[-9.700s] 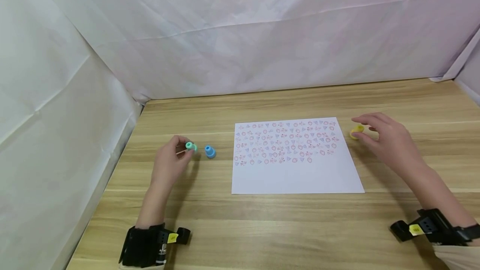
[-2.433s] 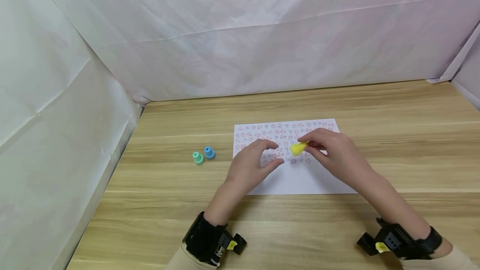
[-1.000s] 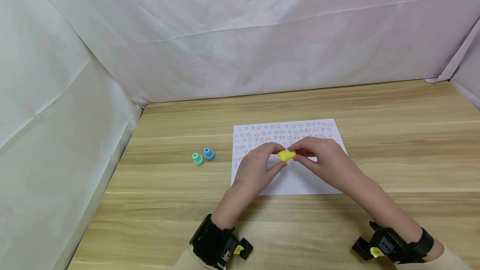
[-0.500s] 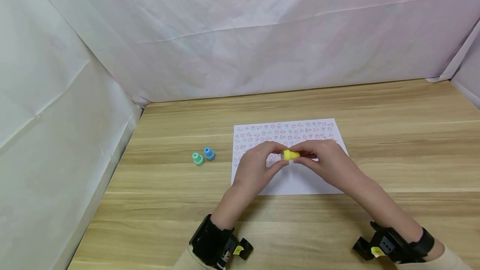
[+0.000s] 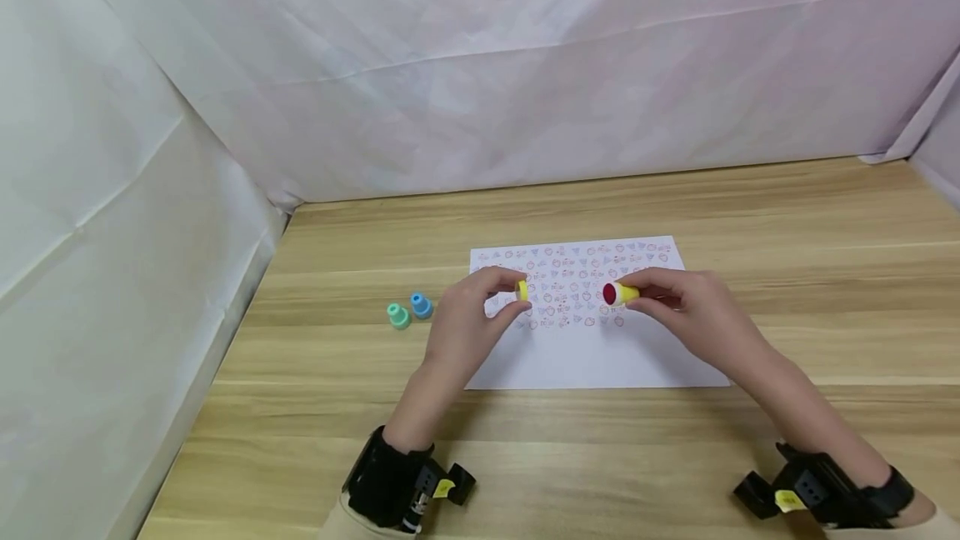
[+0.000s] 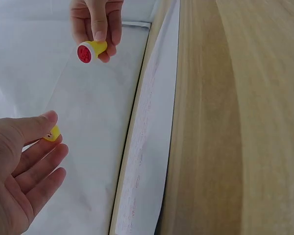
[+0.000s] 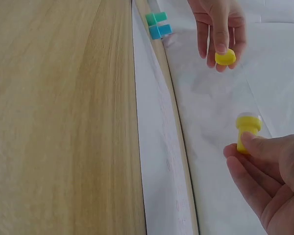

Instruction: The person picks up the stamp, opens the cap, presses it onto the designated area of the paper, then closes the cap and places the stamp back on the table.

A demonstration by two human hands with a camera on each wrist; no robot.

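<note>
- A small yellow cap [image 5: 522, 291] is pinched between the thumb and fingertips of the left hand [image 5: 467, 325]; in the left wrist view the remaining fingers [image 6: 41, 169] are seen lying loosely straight below it.
- A yellow stamp [image 5: 619, 294] is pinched by the thumb and curled fingers of the right hand [image 5: 693, 317], with its red printing face turned toward the left hand.
- The cap and the stamp are held apart, with an open gap between them, above the middle of the sheet of paper [image 5: 592, 357].
- Whether the hands touch the sheet cannot be told from the head view.
- The far half of the sheet is covered with rows of small red and blue prints; the near half is left plain white up to its near edge.
- The sheet is laid flat on the wooden table [image 5: 675, 457], its edges roughly parallel to the table's planks.
- A green stamp [image 5: 397, 316] and a blue stamp [image 5: 421, 305] are stood upright just beside each other on the table, left of the sheet's left edge and near the left hand, but apart from it.
- Bare wood is seen on every side of the sheet: a wide strip toward the backdrop, a broad stretch on the right, and a band on the near side where the wrists are held.
- The table is bounded at the back and on the left by a white cloth backdrop [image 5: 450, 65], which meets the tabletop along its edges.
</note>
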